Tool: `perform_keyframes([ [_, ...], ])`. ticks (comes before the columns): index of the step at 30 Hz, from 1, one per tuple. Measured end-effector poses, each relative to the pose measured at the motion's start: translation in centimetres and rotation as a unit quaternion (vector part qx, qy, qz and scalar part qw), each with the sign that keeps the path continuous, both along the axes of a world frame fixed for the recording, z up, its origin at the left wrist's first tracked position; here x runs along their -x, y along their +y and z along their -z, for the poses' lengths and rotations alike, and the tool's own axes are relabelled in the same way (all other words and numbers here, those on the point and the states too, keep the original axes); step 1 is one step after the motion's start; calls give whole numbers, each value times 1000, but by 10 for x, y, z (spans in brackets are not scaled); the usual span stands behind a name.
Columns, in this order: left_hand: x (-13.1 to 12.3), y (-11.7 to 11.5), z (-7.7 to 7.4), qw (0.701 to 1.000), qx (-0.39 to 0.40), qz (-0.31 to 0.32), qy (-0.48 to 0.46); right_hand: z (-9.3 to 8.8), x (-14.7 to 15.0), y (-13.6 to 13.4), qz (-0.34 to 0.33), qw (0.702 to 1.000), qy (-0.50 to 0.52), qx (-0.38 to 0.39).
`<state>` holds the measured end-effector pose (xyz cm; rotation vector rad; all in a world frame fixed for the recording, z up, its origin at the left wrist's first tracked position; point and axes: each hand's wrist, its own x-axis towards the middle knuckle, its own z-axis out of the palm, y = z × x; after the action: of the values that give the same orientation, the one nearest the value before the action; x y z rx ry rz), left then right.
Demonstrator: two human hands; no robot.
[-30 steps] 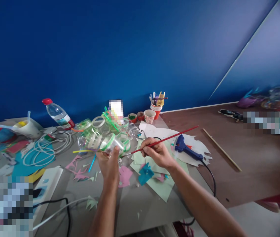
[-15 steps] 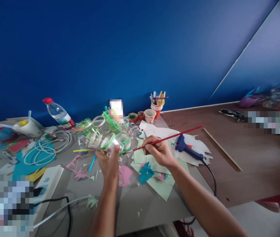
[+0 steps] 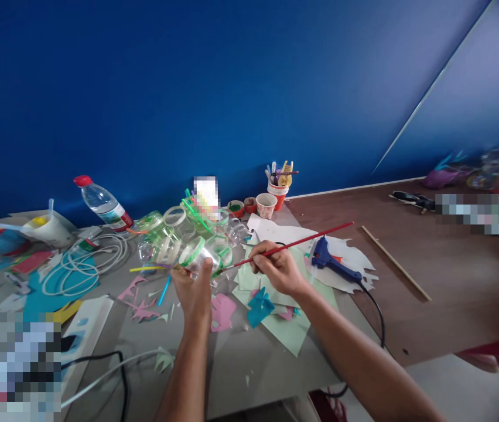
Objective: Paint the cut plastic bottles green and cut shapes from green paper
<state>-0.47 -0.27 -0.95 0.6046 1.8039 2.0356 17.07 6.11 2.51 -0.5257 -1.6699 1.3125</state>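
My left hand (image 3: 194, 290) is closed round a clear plastic bottle piece with a green rim (image 3: 197, 253), held up over the grey table (image 3: 249, 363). My right hand (image 3: 276, 271) pinches a thin red paintbrush (image 3: 293, 246), its tip pointing left at the bottle piece and its handle slanting up to the right. Behind the bottle piece lies a cluster of cut clear and green bottle parts (image 3: 174, 231). Pink, teal and pale green paper cut-outs (image 3: 258, 308) lie under my hands.
A blue glue gun (image 3: 332, 264) with a black cord lies right of my right hand. Paper cups with tools (image 3: 278, 190) and small paint pots (image 3: 236, 208) stand by the blue wall. A water bottle (image 3: 102, 202) and a coiled white cable (image 3: 85, 261) lie left. A wooden stick (image 3: 394, 264) rests on the brown surface.
The brush has shifted slightly left and its tip has come closer to the bottle piece. My left hand has stayed almost still.
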Motion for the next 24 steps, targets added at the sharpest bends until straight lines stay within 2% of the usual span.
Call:
perform_keyframes([
  [2,-3,0,-4,999,-4,-15,-28,0,-1,3,32,999,18,27],
  [5,-5,1,-13,985,-102,26,-138,1,-4,9,41,991,76,99],
  [9,2,-3,-20,924,-180,125,-313,1,-4,15,13,971,152,183],
  [13,8,-10,-27,856,-213,189,-431,0,-5,17,-25,958,187,214],
  [18,1,-14,-39,785,-267,293,-476,-1,-7,19,-68,946,207,239],
  [20,-3,-14,-41,776,-288,317,-463,-1,-7,19,-74,942,207,254],
  [24,-6,-15,-39,778,-300,328,-444,-1,-4,17,-100,932,213,277],
])
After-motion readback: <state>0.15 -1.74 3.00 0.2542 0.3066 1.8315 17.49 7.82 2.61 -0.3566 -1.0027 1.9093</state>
